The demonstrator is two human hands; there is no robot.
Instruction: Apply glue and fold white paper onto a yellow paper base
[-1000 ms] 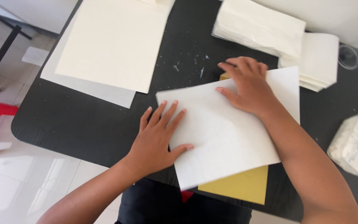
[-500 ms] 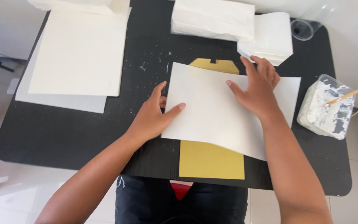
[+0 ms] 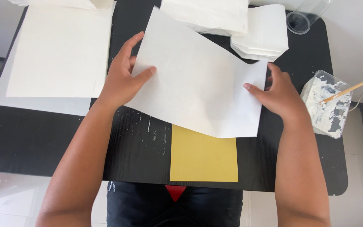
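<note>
A white paper sheet (image 3: 198, 75) is held at mid-surface, tilted, its lower edge lying over the top of a mustard-yellow card (image 3: 203, 157) that sits flat at the near edge of the black surface (image 3: 43, 143). The sheet's left edge is pinched by the left hand (image 3: 120, 82), thumb on top and fingers curled behind. The right edge is pinched by the right hand (image 3: 280, 94), thumb laid on the paper, the other fingers hidden under it. To the left, a cream square sheet (image 3: 57, 48) is seen stacked on a larger white sheet (image 3: 38, 104), both flat on the surface and just beside the left hand. At the far edge, a stack of folded white paper (image 3: 209, 14) is partly covered by the held sheet, and a smaller stack of white folded pieces (image 3: 265, 35) lies just right of it. A clear plastic cup (image 3: 305, 17) lies on its side at the far right corner. A clear tub of white paste (image 3: 328, 105) stands at the right edge near the right hand, with a wooden stick (image 3: 351, 88) resting in it. White flecks are scattered on the surface near the yellow card
</note>
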